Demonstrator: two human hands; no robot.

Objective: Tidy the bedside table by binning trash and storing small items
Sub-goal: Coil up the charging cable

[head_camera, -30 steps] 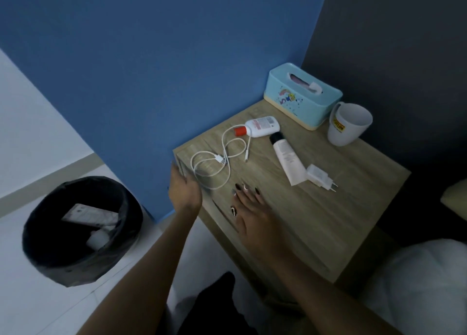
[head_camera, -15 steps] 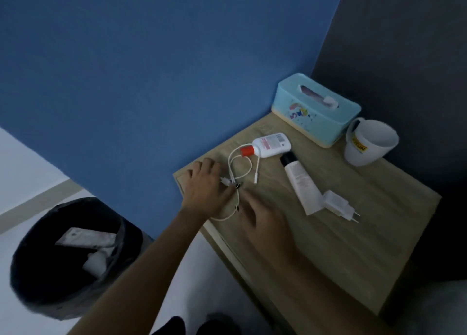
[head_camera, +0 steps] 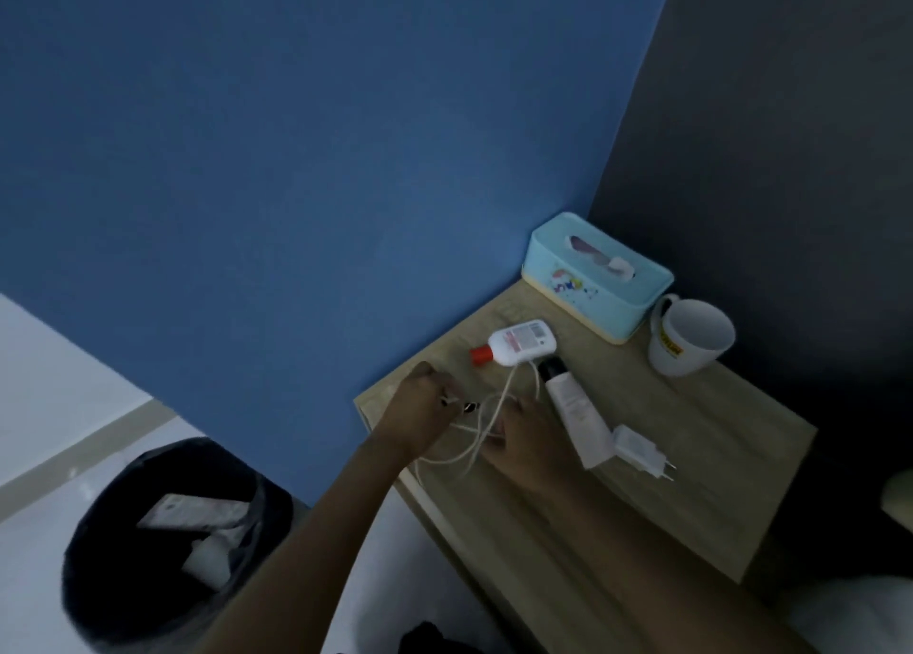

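Both hands now on the white cable [head_camera: 486, 419], near the table's front-left corner. A second ago my left hand [head_camera: 420, 406] was on the table edge and my right hand [head_camera: 523, 436] lay flat beside the coil; since then the loose coil has been pulled tighter between them. Left fingers curled shut on the cable strands; right looks closed around them too, but the grip itself is hidden from here, so can't confirm. One loop trails off toward the bottle [head_camera: 521, 343]. Tube [head_camera: 573, 406] and charger plug [head_camera: 640, 452] untouched on the bedside table [head_camera: 691, 495]. Bin [head_camera: 163, 545] already holds trash, so I read this as the storing phase: cable bundling first.
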